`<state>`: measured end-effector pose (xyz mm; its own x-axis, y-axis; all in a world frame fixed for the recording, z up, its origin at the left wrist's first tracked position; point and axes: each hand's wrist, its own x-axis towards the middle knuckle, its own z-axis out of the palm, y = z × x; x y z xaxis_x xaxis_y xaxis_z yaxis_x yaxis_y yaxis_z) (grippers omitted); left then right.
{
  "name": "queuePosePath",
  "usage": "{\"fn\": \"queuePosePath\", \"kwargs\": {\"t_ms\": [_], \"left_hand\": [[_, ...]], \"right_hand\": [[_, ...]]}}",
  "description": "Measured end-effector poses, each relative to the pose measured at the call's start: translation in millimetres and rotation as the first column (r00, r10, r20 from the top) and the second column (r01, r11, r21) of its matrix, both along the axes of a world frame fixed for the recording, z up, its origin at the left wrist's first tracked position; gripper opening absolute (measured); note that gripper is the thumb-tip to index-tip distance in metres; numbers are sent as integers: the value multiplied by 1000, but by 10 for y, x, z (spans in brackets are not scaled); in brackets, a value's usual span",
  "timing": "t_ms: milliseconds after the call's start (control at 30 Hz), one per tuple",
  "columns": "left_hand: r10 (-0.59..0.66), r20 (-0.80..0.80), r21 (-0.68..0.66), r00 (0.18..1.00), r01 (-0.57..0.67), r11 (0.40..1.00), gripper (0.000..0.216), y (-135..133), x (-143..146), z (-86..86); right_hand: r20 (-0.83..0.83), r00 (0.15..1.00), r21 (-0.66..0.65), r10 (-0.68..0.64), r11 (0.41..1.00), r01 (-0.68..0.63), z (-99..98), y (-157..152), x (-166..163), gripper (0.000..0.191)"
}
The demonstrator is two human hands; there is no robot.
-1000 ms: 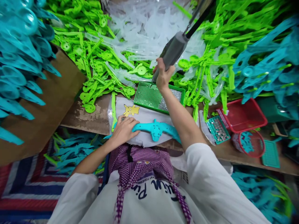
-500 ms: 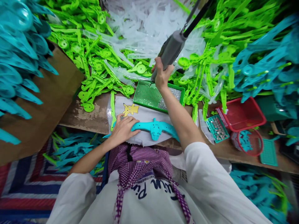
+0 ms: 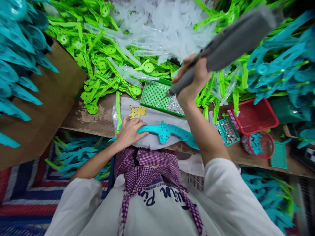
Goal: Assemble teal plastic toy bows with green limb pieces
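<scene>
A long turquoise plastic part (image 3: 164, 131) lies across the grey cloth near the table's front edge. My left hand (image 3: 134, 129) grips its left end, fingers over the top and thumb along it. In my right hand (image 3: 195, 80) is a grey electric screwdriver (image 3: 236, 41), slanting from upper right to lower left. Its bit points down over the green perforated tray (image 3: 155, 95), above the part. Small silvery screws (image 3: 176, 105) fill the tray's right side, partly hidden by my wrist. Whether the bit carries a screw is too small to tell.
Lime-green plastic parts (image 3: 103, 65) and clear parts (image 3: 162, 26) heap behind the tray. Turquoise parts fill a cardboard box (image 3: 46, 101) at left. To the right are a red bin (image 3: 258, 118), a red basket (image 3: 261, 147) and a small teal tray (image 3: 228, 131) of metal pieces.
The screwdriver has tilted from steep to much flatter, its rear end swinging right and towards me. My right hand has shifted right. My left hand keeps its place on the turquoise part.
</scene>
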<state>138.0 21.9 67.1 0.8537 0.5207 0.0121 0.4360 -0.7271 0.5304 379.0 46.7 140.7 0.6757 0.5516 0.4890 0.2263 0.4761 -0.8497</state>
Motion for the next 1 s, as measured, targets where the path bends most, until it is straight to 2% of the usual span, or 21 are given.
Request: {"fn": "queuePosePath", "kwargs": {"t_ms": [67, 133, 200, 300, 400, 667, 867, 1000], "left_hand": [[-3, -8, -3, 1000, 3, 1000, 32, 1, 6, -10], [3, -20, -5, 1000, -3, 1000, 32, 0, 16, -9], [10, -37, -8, 999, -10, 1000, 30, -2, 26, 5], [5, -59, -17, 998, -6, 1000, 29, -3, 35, 35], [6, -60, -17, 998, -7, 1000, 29, -1, 36, 44], [3, -63, -3, 998, -3, 1000, 29, 5, 42, -25], [-12, -75, -8, 997, 12, 1000, 27, 14, 54, -15], [-9, -62, -8, 998, 8, 1000, 25, 14, 52, 4]], "right_hand": [[1, 988, 22, 157, 987, -157, -35, -362, -274, 47], [-7, 941, -21, 339, 940, -339, -162, -638, -522, 42], [-48, 907, -88, 417, 903, -420, -301, -785, -685, 44], [-116, 922, -171, 370, 907, -385, -409, -810, -762, 56], [-147, 929, -198, 339, 910, -363, -403, -758, -758, 59], [-158, 905, -203, 394, 884, -420, -508, -732, -821, 53], [-163, 902, -360, 401, 827, -433, -627, -720, -806, 39], [-149, 891, -368, 428, 813, -452, -634, -752, -814, 46]]}}
